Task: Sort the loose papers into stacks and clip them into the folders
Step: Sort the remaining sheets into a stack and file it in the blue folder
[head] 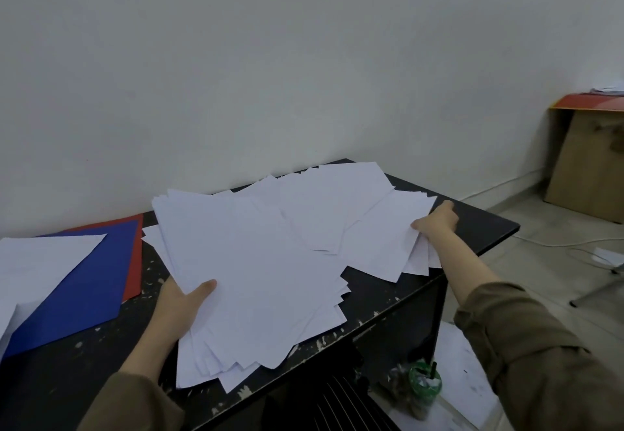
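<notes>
Papers (256,261) between left grip (184,302) and right grip (437,221).

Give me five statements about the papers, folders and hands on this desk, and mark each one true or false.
1. The left hand grips a thick, fanned stack of white papers, thumb on top. True.
2. The right hand rests idle on bare desk. False: it reaches to the far right and pinches the loose sheets lying there.
3. A blue folder lies on a red folder at the left of the black desk. True.
4. The blue folder carries nothing. False: a white sheet lies on it.
5. The desk stands against a white wall. True.
</notes>
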